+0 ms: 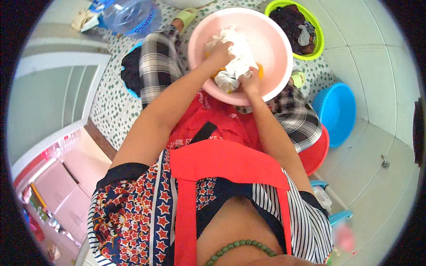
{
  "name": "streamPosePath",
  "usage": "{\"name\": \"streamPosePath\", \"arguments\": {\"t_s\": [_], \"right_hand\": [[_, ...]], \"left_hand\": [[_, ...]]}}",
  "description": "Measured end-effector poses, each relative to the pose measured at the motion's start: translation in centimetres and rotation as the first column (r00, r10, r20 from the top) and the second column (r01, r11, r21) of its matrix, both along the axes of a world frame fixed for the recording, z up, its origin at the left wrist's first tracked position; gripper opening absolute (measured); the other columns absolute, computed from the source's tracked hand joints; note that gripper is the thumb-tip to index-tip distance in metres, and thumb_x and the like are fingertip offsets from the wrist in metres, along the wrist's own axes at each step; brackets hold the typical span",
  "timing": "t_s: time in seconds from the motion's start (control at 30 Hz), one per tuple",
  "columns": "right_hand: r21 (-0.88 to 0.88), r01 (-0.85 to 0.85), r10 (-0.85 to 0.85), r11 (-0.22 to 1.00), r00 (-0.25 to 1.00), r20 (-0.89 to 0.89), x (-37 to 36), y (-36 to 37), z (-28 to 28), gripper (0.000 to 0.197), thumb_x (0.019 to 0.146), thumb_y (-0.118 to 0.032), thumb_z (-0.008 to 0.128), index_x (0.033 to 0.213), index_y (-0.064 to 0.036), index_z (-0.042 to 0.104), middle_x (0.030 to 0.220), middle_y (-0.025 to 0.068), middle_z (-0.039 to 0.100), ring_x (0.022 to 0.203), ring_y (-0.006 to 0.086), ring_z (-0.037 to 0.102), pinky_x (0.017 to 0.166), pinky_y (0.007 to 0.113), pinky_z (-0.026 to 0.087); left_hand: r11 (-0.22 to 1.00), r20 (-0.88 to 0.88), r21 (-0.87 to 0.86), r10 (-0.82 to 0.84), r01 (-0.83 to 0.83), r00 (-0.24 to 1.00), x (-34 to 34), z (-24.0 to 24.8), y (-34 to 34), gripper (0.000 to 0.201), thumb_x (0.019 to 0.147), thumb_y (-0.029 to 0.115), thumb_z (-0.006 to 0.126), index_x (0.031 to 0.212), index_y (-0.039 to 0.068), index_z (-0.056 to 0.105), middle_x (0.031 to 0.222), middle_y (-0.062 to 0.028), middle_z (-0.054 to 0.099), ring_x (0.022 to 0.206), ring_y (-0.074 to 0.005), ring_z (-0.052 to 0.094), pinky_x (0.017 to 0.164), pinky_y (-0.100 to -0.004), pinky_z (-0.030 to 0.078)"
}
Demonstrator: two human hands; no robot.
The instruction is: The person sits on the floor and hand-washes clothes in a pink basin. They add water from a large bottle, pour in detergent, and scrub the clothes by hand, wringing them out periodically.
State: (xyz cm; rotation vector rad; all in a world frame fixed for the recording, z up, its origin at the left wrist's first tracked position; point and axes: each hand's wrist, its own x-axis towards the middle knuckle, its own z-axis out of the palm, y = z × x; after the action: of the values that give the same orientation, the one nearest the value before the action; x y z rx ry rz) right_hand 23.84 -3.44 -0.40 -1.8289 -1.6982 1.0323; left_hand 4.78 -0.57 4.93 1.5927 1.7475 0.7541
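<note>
A bundle of wet-looking white cloth [240, 56] lies in a large pale pink basin [279, 53] between my knees. My left hand [220, 54] grips the cloth on its left side, fingers curled into the fabric. On the near right side, my right hand [250, 81] is closed on another part of it, thumb and fingers pinching the folds. A greyish-white bunched piece [226, 82] bulges between the hands toward the near rim. Yellow-orange bits show beside the cloth; what they belong to is hidden.
A lime-green basin [320, 33] with dark clothes stands far right. Blue [339, 115] and red [320, 153] basins sit near my right leg. At far left are a large clear plastic bottle [133, 17] and a dark-filled blue-rimmed container [130, 71]. Tiled wall [372, 66] borders the right.
</note>
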Motion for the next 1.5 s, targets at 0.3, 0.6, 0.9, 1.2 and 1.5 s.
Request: {"name": "streamPosePath", "arguments": {"t_s": [0.3, 0.6, 0.9, 1.2, 1.5], "right_hand": [[-0.041, 0.342, -0.338, 0.939, 0.889, -0.310, 1.9, 4.0, 8.0, 0.020, 0.076, -0.021, 0.060, 0.087, -0.0058, 0.067, 0.075, 0.0158, 0.064, 0.070, 0.0292, 0.060, 0.071, 0.037, 0.045], [0.073, -0.267, 0.201, 0.961, 0.853, 0.481, -1.9, 8.3, 9.4, 0.056, 0.082, -0.040, 0.058, 0.134, -0.0240, 0.043, 0.143, 0.0146, 0.029, 0.124, 0.0412, 0.036, 0.096, 0.052, 0.038], [-0.014, -0.342, 0.324, 0.939, 0.875, 0.360, -2.1, 8.0, 1.2, 0.051, 0.088, -0.023, 0.048, 0.134, -0.0018, 0.038, 0.141, 0.0218, 0.032, 0.130, 0.0360, 0.030, 0.109, 0.045, 0.018], [-0.489, -0.329, 0.567, 0.808, 0.662, 0.490, -1.9, 13.2, 1.9, 0.040, 0.087, -0.029, 0.050, 0.115, -0.0010, 0.053, 0.115, 0.0229, 0.053, 0.108, 0.0363, 0.051, 0.091, 0.045, 0.041], [-0.195, -0.032, -0.034, 0.980, 0.946, -0.324, 0.7, 15.0, 6.1, 0.040, 0.084, -0.037, 0.055, 0.100, -0.0013, 0.064, 0.097, 0.0187, 0.064, 0.095, 0.0325, 0.061, 0.084, 0.038, 0.045]], "left_hand": [[0.998, -0.227, 0.022, -0.046, 0.052, 0.973, -2.1, 2.5, 2.3, 0.024, 0.081, 0.017, 0.057, 0.100, 0.004, 0.060, 0.086, -0.0163, 0.063, 0.081, -0.0325, 0.061, 0.074, -0.0425, 0.047], [0.970, -0.597, 0.074, -0.141, 0.229, 0.790, 1.0, -0.4, 6.2, 0.057, 0.083, 0.044, 0.056, 0.134, 0.021, 0.042, 0.146, -0.0087, 0.026, 0.132, -0.0384, 0.023, 0.106, -0.0522, 0.023], [0.936, -0.526, -0.082, -0.333, 0.344, 0.782, 1.3, -4.4, 6.1, 0.057, 0.081, 0.046, 0.055, 0.133, 0.024, 0.043, 0.143, -0.0138, 0.030, 0.131, -0.0391, 0.026, 0.105, -0.0555, 0.023], [0.863, -0.495, -0.359, -0.498, 0.355, 0.712, 1.4, -6.4, 8.8, 0.029, 0.083, 0.028, 0.053, 0.101, 0.007, 0.063, 0.107, -0.0179, 0.059, 0.103, -0.0334, 0.054, 0.092, -0.0455, 0.040], [0.986, 0.342, -0.149, -0.021, 0.076, 0.940, 2.3, -2.5, 11.9, 0.042, 0.084, 0.040, 0.056, 0.089, 0.000, 0.065, 0.089, -0.0165, 0.066, 0.082, -0.0290, 0.063, 0.076, -0.0406, 0.048]]}}
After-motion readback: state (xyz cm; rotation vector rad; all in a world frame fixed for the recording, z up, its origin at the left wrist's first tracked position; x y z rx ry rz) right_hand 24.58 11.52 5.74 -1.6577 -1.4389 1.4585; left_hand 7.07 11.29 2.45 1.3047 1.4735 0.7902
